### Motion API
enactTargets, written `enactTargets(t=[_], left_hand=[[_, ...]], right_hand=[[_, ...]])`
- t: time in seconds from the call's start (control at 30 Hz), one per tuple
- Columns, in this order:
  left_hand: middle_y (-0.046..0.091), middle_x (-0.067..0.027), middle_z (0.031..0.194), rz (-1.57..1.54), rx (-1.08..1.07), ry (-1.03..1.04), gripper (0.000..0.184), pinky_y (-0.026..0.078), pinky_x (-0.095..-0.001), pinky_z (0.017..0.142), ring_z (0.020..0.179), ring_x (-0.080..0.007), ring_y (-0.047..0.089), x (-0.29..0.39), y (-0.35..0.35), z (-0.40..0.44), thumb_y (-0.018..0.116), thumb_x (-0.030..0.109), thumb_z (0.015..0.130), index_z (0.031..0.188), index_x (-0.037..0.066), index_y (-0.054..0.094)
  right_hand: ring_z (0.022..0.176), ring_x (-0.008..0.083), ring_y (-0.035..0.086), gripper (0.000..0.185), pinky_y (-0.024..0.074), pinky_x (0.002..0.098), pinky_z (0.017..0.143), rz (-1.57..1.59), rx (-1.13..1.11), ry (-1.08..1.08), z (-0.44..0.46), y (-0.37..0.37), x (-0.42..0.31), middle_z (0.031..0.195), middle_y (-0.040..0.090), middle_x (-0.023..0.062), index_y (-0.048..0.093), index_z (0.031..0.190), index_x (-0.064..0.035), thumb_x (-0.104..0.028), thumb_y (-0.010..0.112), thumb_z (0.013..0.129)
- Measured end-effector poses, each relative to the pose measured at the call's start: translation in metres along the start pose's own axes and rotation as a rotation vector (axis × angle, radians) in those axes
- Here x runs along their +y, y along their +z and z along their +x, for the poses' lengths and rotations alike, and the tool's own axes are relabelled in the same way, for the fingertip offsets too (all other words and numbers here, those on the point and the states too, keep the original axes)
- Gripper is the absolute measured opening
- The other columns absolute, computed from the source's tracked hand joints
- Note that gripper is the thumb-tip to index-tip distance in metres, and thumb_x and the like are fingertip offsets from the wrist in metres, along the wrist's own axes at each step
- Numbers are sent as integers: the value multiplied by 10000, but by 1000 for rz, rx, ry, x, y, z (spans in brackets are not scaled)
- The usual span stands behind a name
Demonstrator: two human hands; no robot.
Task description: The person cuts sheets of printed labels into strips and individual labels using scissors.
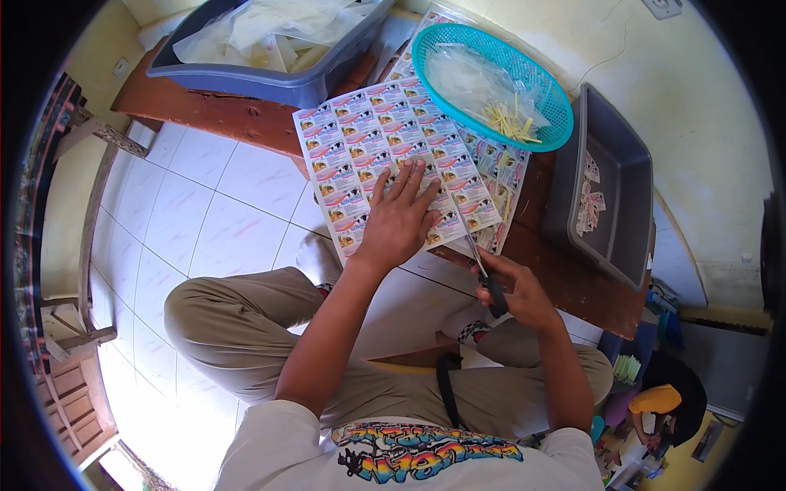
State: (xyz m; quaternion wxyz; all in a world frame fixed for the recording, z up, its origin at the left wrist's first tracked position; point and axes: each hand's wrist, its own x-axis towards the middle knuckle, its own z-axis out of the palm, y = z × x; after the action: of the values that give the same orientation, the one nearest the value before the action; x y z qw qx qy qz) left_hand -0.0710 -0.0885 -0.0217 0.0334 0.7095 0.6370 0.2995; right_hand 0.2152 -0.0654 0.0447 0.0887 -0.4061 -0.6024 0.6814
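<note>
A sheet of printed labels (336, 164) lies over the edge of the low wooden bench, its near part sticking out above the floor. My left hand (399, 214) rests flat on the sheet with its fingers spread. In my right hand (517, 288) is a pair of scissors (483, 266) with dark handles, my fingers wrapped round them. The blades reach the sheet's near right edge, between label columns. Under this sheet, more printed sheets (497, 159) show to the right.
A teal basket (561, 123) holds plastic bags and yellow strips. Right of it, a grey bin (618, 196) contains several cut labels (588, 204). A blue tub (237, 86) with plastic sheets stands at back left on the wooden bench (221, 114). Another person (671, 401) is at lower right.
</note>
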Motion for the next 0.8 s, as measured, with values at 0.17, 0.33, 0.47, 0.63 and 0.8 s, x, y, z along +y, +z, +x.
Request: enactTargets(t=[0.17,0.33,0.47,0.63,0.8], left_hand=[[502,-233,1632,7,-5,-2,500,227,-585,1297,1566,-380,417,0,0,0,679,327,1034,1470,82,653],[498,-231,1635,9,-3,-4,494,231,-586,1295,1571,-375,410,0,0,1,679,321,1033,1467,85,656],[495,-230,1638,4,1,-2,492,232,-585,1294,1572,-376,408,0,-1,1,680,318,1033,1464,84,658],[493,-199,1651,-18,-15,-30,493,257,-568,1280,1564,-348,425,0,-2,1,696,271,1024,1493,127,643],[620,-155,1536,-57,54,-11,362,335,-539,1228,1457,-311,551,-10,-6,8,713,200,992,1348,137,739]], right_hand=[[1049,137,654,862,584,320,902,-54,3,-16,1,-1,1,1334,647,103,464,1649,-70,-187,894,911],[1063,141,653,871,571,330,928,-54,8,-3,1,0,-1,1336,646,95,462,1652,-78,-196,897,907],[1069,145,653,873,570,328,930,-25,6,10,1,-1,1,1335,644,96,459,1655,-79,-194,897,908],[1025,131,653,858,600,314,861,-18,5,-14,1,-1,2,1320,643,100,463,1651,-82,-178,890,913],[977,113,648,837,625,309,781,16,2,-20,2,-1,4,1302,641,100,472,1645,-86,-157,881,918]])
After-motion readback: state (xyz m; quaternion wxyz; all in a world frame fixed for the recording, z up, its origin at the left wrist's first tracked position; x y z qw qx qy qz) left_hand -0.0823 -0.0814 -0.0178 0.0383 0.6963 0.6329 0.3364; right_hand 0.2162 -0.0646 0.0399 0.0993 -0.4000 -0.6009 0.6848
